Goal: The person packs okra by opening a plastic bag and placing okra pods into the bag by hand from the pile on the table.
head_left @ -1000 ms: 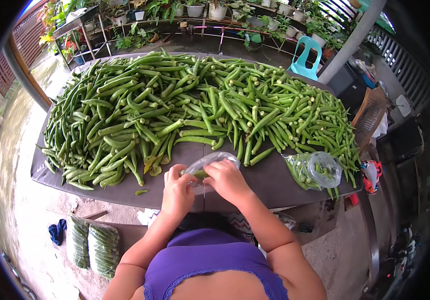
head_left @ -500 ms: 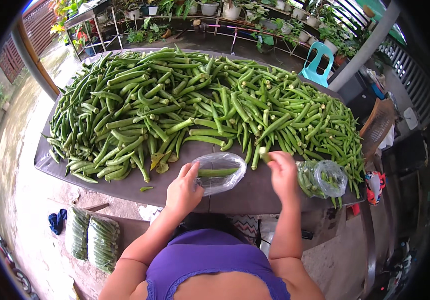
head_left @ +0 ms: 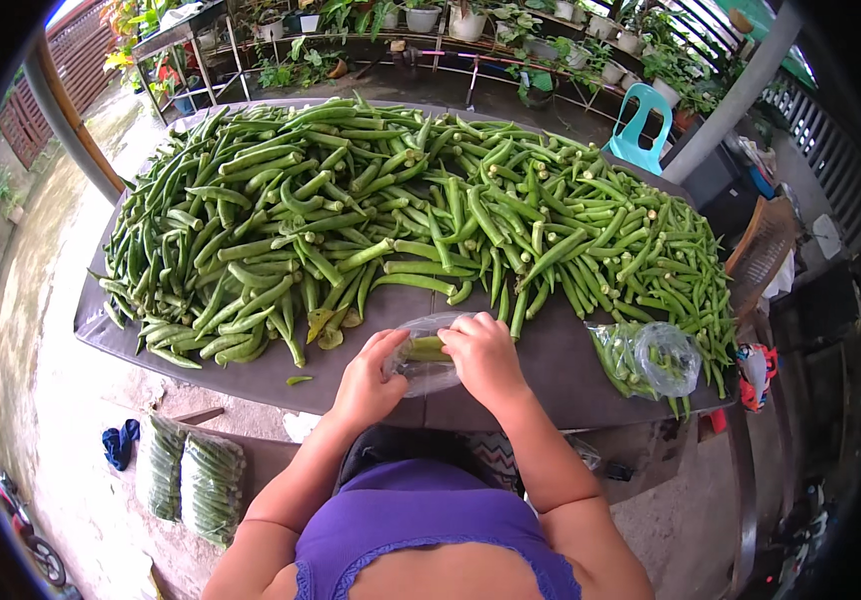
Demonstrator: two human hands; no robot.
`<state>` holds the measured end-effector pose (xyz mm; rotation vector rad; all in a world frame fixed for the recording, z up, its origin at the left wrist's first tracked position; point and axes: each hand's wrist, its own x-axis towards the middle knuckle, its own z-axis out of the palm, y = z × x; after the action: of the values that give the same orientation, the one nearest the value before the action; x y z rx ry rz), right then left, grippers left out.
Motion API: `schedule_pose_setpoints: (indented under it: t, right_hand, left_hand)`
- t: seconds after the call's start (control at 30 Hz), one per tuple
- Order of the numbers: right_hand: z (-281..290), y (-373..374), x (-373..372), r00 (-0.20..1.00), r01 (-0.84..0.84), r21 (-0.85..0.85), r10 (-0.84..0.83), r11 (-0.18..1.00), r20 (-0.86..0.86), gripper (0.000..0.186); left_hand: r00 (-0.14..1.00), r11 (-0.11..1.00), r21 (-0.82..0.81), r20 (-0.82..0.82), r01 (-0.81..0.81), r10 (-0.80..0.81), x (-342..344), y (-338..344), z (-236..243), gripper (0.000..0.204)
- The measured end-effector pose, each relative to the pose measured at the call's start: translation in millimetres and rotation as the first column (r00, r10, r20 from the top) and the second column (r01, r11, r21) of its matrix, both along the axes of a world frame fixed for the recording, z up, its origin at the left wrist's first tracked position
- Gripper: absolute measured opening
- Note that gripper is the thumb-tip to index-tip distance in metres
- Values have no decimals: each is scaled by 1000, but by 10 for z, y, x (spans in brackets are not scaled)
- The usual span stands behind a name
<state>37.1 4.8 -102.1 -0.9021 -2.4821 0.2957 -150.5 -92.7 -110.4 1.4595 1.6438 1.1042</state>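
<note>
A clear plastic bag [head_left: 427, 362] with a few green okra pods inside lies at the near edge of the dark table [head_left: 551, 375]. My left hand [head_left: 369, 380] grips its left side. My right hand [head_left: 486, 358] holds its right side, fingers curled over the opening. Just beyond the bag spreads a big heap of loose okra pods [head_left: 381, 210] that covers most of the table.
A roll of clear bags [head_left: 663, 358] lies on okra at the table's right end. Two filled okra bags [head_left: 191, 482] and a blue cloth [head_left: 117, 442] lie on the floor at lower left. A turquoise plastic chair [head_left: 639, 128] and potted plants stand behind the table.
My right hand came back from the right side of the table to the bag. Both hands now hold the bag, which has shifted slightly nearer to me.
</note>
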Motion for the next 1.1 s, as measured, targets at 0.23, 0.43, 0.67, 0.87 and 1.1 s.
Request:
schedule_pose_setpoints:
  t: [0.23,0.43,0.67,0.87,1.1]
  right_hand:
    - [-151,-96,-123,998,-9,61,5,998,61,27]
    - [199,55,166,985,43,-95,-58,995,-161,29]
    - [-19,600,925,997,77,22,-76,997,-25,23]
    - [383,171,548,570,-225,-323,-145,919,-809,27]
    - [-225,-215,103,599,-557,-561,-172,613,-782,30]
  left_hand:
    - [995,991,87,-10,-97,98,76,24,-134,64]
    - [986,942,316,-81,-117,149,37,14,-325,62]
    - [998,972,226,37,-64,58,11,4,-265,62]
    - [999,950,310,-12,-40,46,-30,-3,-275,64]
    - [999,976,214,6,-36,35,-9,4,-209,65]
